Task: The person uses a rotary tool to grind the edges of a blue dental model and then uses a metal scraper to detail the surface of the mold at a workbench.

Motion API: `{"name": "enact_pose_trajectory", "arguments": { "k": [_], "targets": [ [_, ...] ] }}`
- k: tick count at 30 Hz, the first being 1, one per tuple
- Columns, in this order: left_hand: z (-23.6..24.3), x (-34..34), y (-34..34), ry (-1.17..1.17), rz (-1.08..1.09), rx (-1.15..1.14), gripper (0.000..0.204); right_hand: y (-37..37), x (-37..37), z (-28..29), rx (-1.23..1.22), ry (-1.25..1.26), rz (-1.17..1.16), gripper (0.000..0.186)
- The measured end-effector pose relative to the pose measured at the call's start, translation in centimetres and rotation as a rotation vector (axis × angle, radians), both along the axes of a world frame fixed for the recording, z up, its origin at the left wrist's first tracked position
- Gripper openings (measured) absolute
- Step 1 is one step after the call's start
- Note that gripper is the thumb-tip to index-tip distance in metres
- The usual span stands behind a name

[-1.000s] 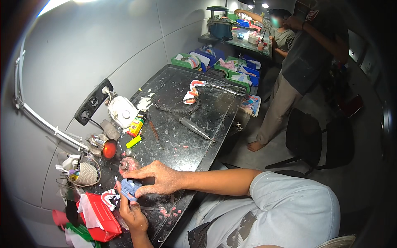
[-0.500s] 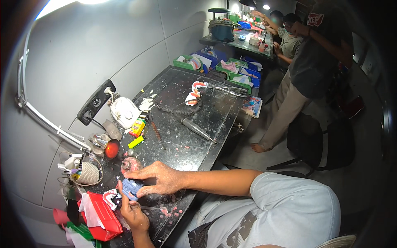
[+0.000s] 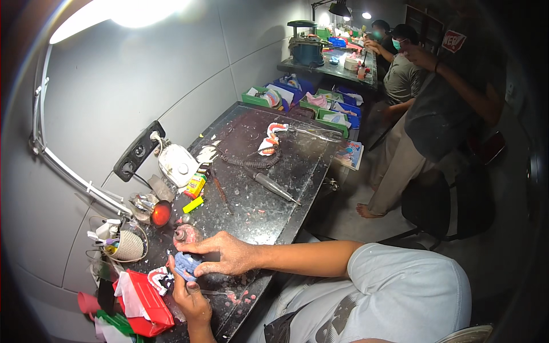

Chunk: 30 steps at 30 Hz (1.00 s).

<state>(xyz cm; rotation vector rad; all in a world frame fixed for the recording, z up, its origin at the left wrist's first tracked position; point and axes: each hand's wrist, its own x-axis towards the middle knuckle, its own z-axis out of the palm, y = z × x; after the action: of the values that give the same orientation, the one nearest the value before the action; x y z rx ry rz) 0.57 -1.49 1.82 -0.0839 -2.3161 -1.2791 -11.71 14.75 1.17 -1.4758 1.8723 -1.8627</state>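
Note:
A lumpy blue dental cast [image 3: 186, 265] is held between both of my hands over the near left of the workbench. My left hand [image 3: 191, 297] supports it from below, the thumb against its lower side. From the right, my right hand [image 3: 231, 254] reaches across with fingers over the top and thumb at the near edge; its skin is dusted with powder. A denture with red gums and white teeth [image 3: 157, 280] lies just left of the cast. Right behind my fingers stands a pinkish bottle [image 3: 186, 235]. Fine detail on the cast is hidden by my fingers.
A red box [image 3: 150, 306] with tissue sits at the near left, beside a woven cup [image 3: 127, 243] and red-fronted lamp [image 3: 160, 213]. A handpiece [image 3: 274, 187] and more dentures [image 3: 269, 143] lie farther along the dusty bench [image 3: 251, 228]. A person [image 3: 423, 126] stands beyond it.
The view has shifted slightly, so the bench appears a little lower and to the right. Both hands keep their hold on the blue cast. A seated person in the background has lowered a raised arm.

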Motion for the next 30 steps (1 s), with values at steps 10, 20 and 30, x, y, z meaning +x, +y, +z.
{"name": "enact_pose_trajectory", "arguments": {
  "k": [10, 20, 30],
  "targets": [
    [-0.6, -0.1, 0.1, -0.002, -0.005, 0.017, 0.092, 0.2, -0.2, -0.1, 0.006, 0.023, -0.009, 0.071],
    [-0.2, 0.1, -0.2, -0.034, -0.002, 0.041, 0.090, -0.3, -0.3, 0.0, 0.017, 0.010, 0.004, 0.070],
    [-10.7, -3.6, -9.7, 0.114, -0.182, 0.606, 0.057, -3.3, -0.4, -1.7, -0.409, 0.138, -0.029, 0.060]
  ]
}}
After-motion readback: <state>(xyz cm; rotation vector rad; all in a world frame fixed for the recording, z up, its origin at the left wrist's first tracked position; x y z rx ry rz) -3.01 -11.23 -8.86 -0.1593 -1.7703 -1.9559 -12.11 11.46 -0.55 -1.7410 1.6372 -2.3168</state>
